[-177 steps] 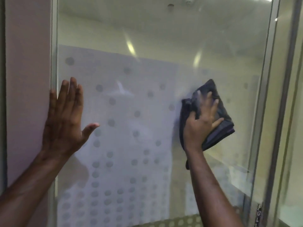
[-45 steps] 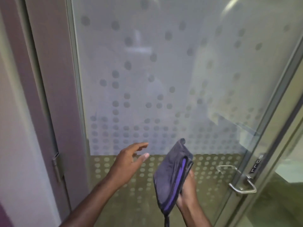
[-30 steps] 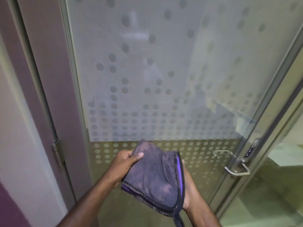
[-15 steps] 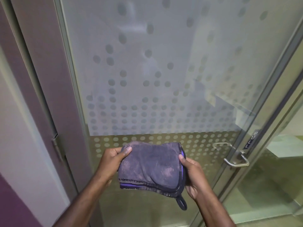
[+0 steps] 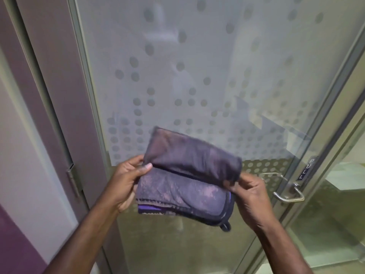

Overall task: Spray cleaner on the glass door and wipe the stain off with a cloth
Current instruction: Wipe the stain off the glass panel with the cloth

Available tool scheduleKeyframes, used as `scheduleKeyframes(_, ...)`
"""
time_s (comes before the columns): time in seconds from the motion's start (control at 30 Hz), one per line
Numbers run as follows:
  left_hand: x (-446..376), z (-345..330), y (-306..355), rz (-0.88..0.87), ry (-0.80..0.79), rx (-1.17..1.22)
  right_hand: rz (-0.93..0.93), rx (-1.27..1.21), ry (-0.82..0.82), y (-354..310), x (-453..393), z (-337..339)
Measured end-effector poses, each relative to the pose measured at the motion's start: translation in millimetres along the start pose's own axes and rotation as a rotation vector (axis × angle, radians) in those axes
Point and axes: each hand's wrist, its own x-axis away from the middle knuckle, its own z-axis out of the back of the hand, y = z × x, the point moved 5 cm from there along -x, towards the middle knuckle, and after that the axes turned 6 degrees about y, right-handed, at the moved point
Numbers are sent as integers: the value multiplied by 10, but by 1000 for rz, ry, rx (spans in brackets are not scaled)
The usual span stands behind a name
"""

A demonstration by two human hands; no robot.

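Head camera is looking down at a folded, dark purple microfibre cloth [image 5: 185, 178] being held in front of the frosted, dot-patterned glass door [image 5: 197, 66], off the pane, with its top layer lifting open. The left hand [image 5: 128, 180] is gripping the cloth's edge at nine o'clock, thumb curled on top, while the right hand [image 5: 248, 192] is pinching the raised flap at three o'clock. A silver metal door handle [image 5: 288, 194] is sitting further toward three o'clock, under a small PULL label [image 5: 306, 169].
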Motion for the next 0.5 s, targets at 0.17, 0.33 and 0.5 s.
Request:
scheduleKeyframes(0.17,14,-187,209,-53,-54,39,133,41,-62,-190,-62,-76)
scheduleKeyframes(0.33,19,-113,75,110,-78,167,177,148,-81,-166,-47,-87)
scheduleKeyframes(0.5,33,-91,91,54,-51,-63,250,345,-118,-212,-24,-134)
